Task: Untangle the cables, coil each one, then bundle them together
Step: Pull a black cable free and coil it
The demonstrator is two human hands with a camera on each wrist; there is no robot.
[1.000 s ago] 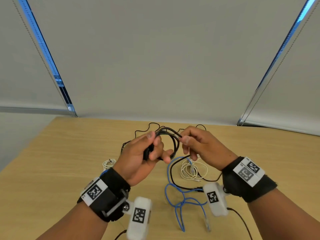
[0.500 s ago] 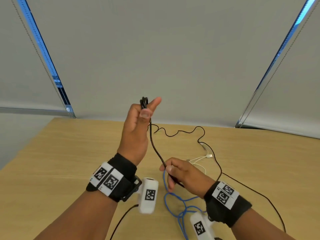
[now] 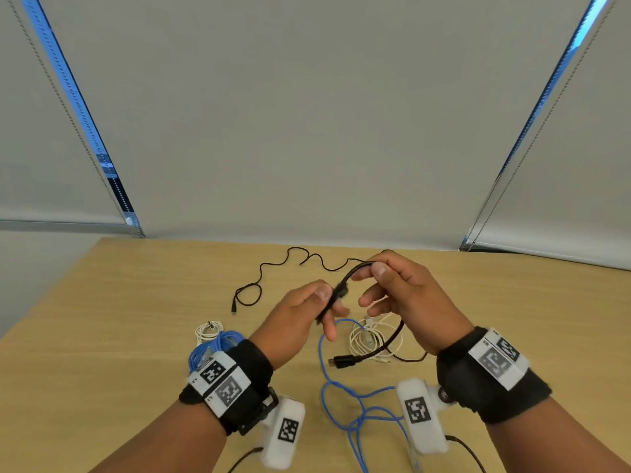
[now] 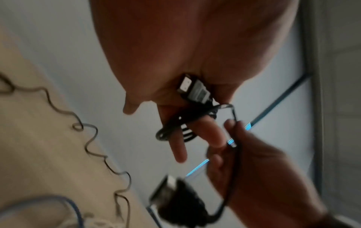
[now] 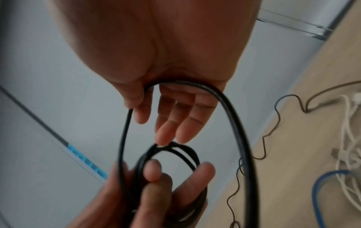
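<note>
My left hand (image 3: 326,302) holds a small coil of thick black cable (image 3: 336,293) above the table. The loops sit round its fingers (image 4: 176,145), and one plug (image 4: 195,89) lies against the palm. Just to the right and a little higher, my right hand (image 3: 372,273) pinches the same cable between thumb and forefinger. From there the cable arcs down under the hand to its free plug (image 3: 345,361), which hangs near the table. In the right wrist view the big loop (image 5: 234,123) runs from my palm to the coil (image 5: 175,152) in the left hand.
On the wooden table (image 3: 102,336) lie a thin black cable (image 3: 290,259) at the back, a white coil (image 3: 367,339) under my right hand, a small white coil (image 3: 208,331), a blue coil (image 3: 213,346) by my left wrist, and loose blue cable (image 3: 341,390) in front.
My left hand has come down from its raised position with the coil. My right hand has risen from near the table to beside it, bringing up another length of the black cable.
</note>
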